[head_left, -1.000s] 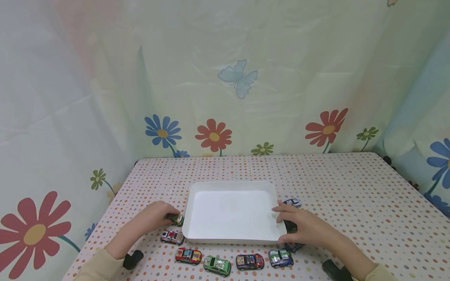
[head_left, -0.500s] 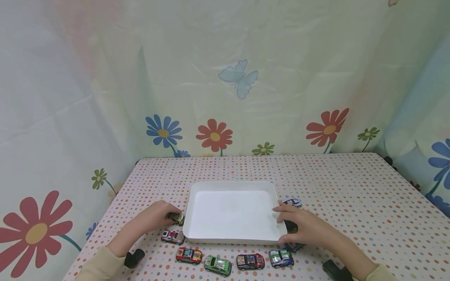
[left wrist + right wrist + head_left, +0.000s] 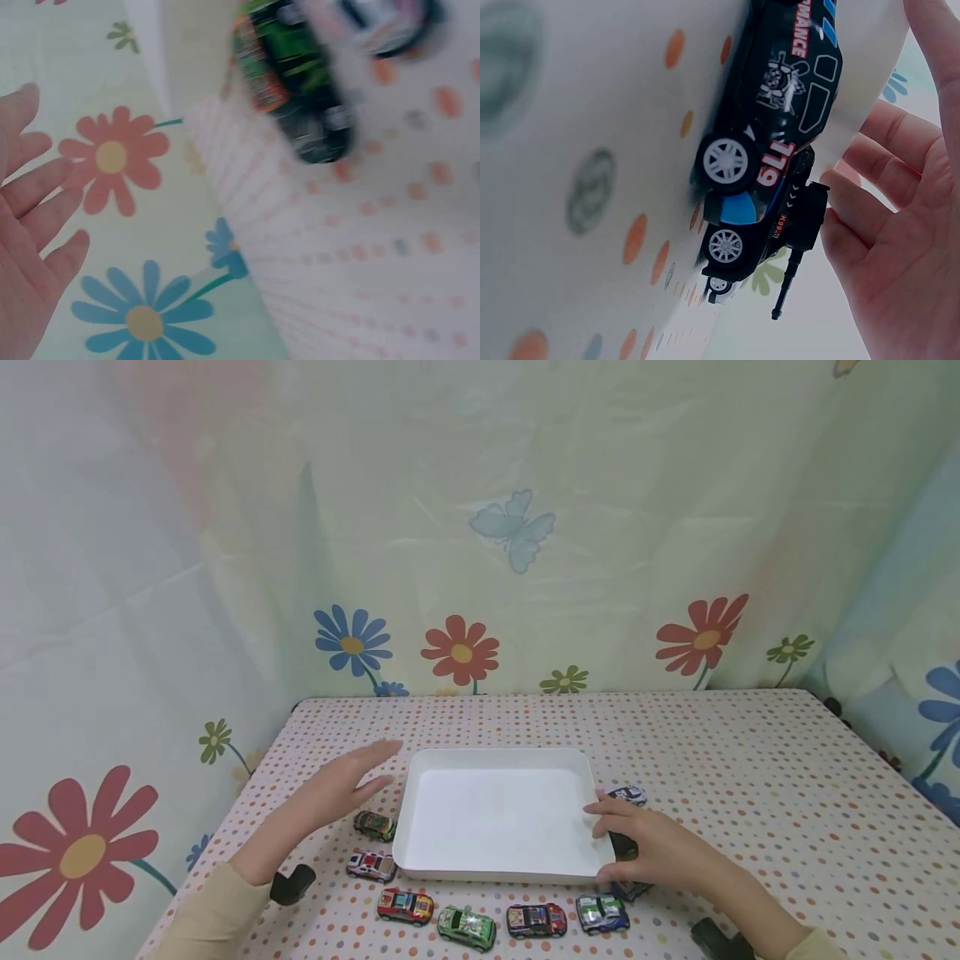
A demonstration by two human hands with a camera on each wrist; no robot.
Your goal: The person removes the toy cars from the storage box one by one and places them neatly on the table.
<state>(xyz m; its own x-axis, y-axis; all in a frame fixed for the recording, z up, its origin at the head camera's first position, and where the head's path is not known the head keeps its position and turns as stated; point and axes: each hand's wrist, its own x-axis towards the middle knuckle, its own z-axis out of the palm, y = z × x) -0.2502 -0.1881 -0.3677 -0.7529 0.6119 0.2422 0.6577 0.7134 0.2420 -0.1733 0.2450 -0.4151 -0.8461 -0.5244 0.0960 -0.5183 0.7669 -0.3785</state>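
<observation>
My left hand [image 3: 333, 787], fingers stretched and spread, hovers left of a white tray [image 3: 502, 818] and holds nothing. Just below it a dark green toy car [image 3: 374, 826] stands beside the tray's left wall; the left wrist view shows this green car [image 3: 300, 82] blurred and apart from the hand. At the tray's right rim is my right hand [image 3: 652, 843], its fingers loosely extended over the edge. Under that palm lies a black toy vehicle with a gun barrel [image 3: 799, 217], partly hidden in the head view. A black toy car marked 119 [image 3: 780, 97] stands before it.
A white and red car [image 3: 371, 865] and a red and yellow car [image 3: 405, 906] curve round the tray's near left corner. Along the front stand a bright green car [image 3: 466, 928], a dark car [image 3: 536, 920] and a blue-green car [image 3: 602, 913]. A white car [image 3: 627, 794] sits behind my right hand.
My left hand has let go of the dark green car and lifted up and away, its fingers opening out. The car stays by the tray. My right hand keeps its place.
</observation>
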